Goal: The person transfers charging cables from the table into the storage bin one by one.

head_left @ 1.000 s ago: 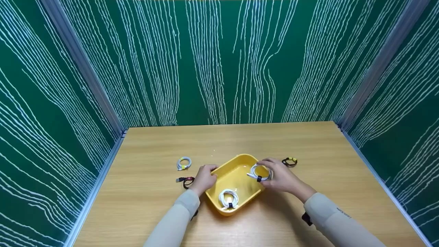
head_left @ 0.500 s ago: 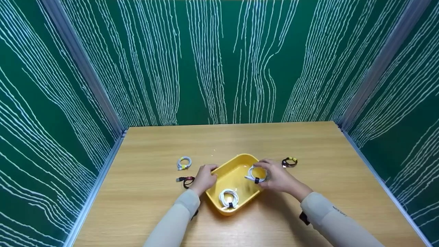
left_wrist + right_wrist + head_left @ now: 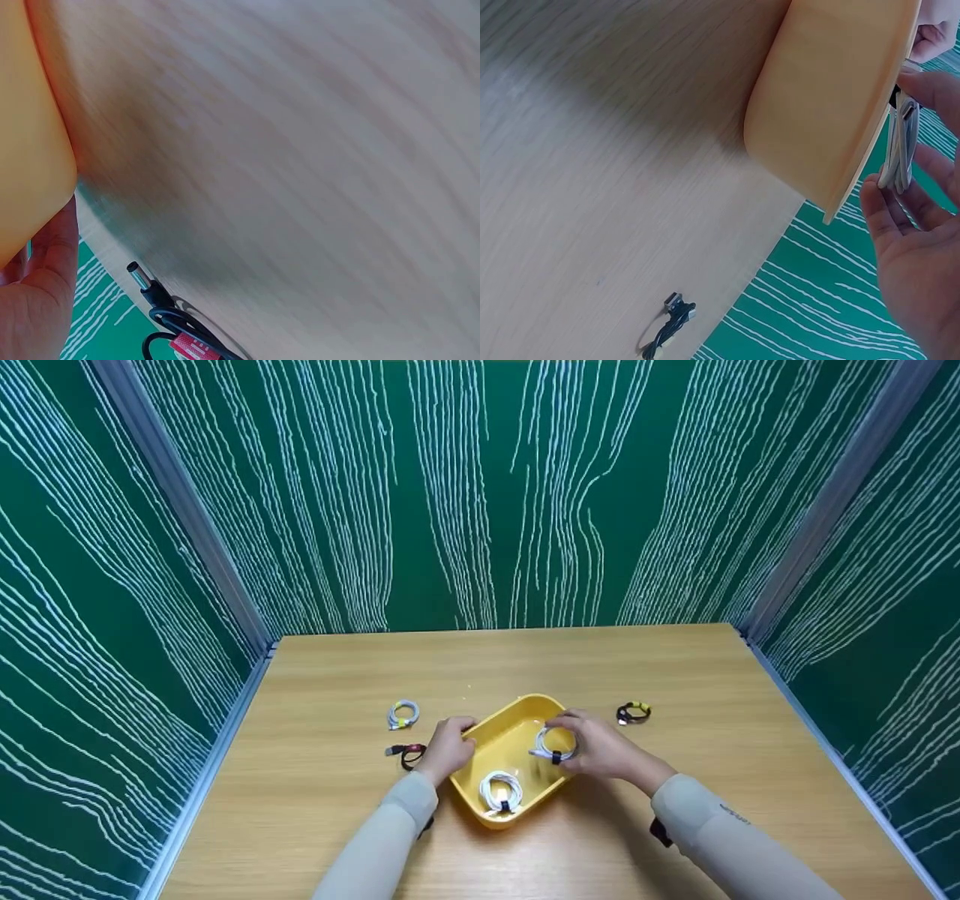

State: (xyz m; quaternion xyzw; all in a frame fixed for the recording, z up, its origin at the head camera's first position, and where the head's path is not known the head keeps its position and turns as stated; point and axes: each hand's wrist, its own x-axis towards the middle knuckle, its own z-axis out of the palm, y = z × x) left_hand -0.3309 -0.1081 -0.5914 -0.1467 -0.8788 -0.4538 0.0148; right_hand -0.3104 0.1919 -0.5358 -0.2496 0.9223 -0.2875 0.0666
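A yellow plastic bin (image 3: 517, 733) stands at an angle on the wooden table. My left hand (image 3: 448, 750) grips its left rim, thumb inside. Between the thumb and fingers of my right hand (image 3: 604, 745) is a coiled white cable (image 3: 556, 744) with a black tie, held over the bin's right end. In the right wrist view the cable (image 3: 901, 142) hangs at the bin's rim, pinched by my fingers. Another coiled white cable (image 3: 501, 793), also with a black tie, lies inside the bin at its near end.
Left of the bin lie a pale grey coiled cable (image 3: 403, 714) with yellow ties and a black cable (image 3: 411, 755) with a red tie, close by my left hand. A black cable (image 3: 634, 712) with a yellow tie lies to the right. Green walls enclose the table.
My right hand has moved slightly left with the white cable, further over the bin. My left hand keeps its grip on the rim, and the bin has hardly moved.
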